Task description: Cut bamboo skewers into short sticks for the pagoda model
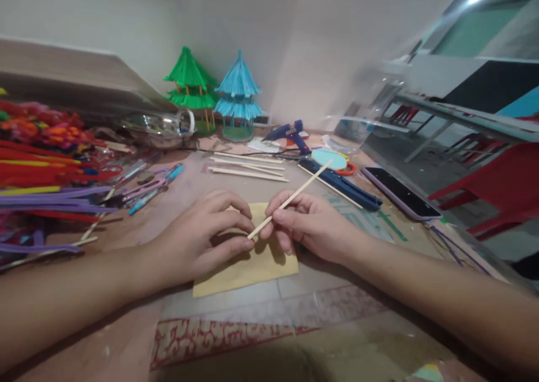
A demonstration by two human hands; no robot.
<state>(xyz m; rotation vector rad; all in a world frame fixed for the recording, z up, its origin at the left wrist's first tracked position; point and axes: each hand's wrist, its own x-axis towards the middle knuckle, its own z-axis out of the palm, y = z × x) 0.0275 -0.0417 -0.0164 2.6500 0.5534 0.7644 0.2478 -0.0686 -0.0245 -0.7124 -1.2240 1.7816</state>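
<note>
A thin wooden stick (301, 189) slants up to the right, pinched between the thumb and fingers of my right hand (314, 222). Its lower end sits at the fingertips of my left hand (217, 227), between thumb and fingers. Both hands are over a yellow sheet (246, 278) lying on the table, which they partly cover. Just beyond them, several similar wooden sticks (248, 172) lie side by side.
Behind stand a green pagoda model (189, 81) and a blue one (238, 95). A glue gun (288, 135), dark blue cutter (343, 185) and phone (400, 192) are to the right. Colourful pipe cleaners (46, 168) and pens (155, 191) crowd the left. A red chair (497, 185) stands beyond the table.
</note>
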